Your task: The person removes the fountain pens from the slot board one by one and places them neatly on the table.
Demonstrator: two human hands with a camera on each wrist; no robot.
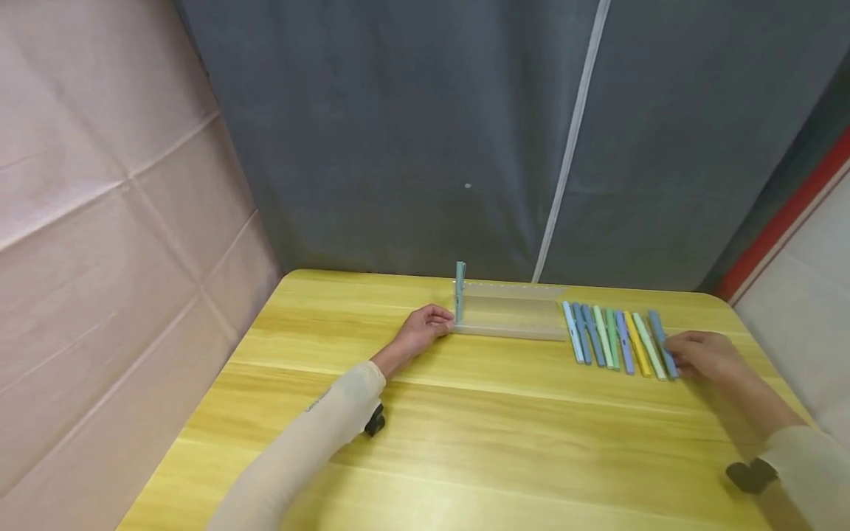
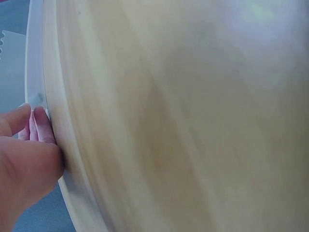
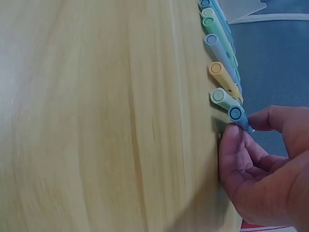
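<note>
A translucent pen rack [image 1: 511,316] stands at the far middle of the yellow table [image 1: 465,442]. One teal pen [image 1: 460,289] stands upright in its left end. My left hand [image 1: 440,321] holds the rack's left end between thumb and fingertips [image 2: 41,126], and the rack's pale edge [image 2: 35,99] shows just beyond them. To the right of the rack, several pastel pens [image 1: 614,339] lie side by side. My right hand [image 1: 679,355] pinches the near end of the rightmost blue pen [image 3: 236,114], which lies on the table next to a pale green pen [image 3: 219,95].
Grey fabric hangs behind the table, with a beige wall on the left. The table's far edge runs just behind the rack and the pens. Bare wood [image 3: 96,121] fills the near half of the tabletop.
</note>
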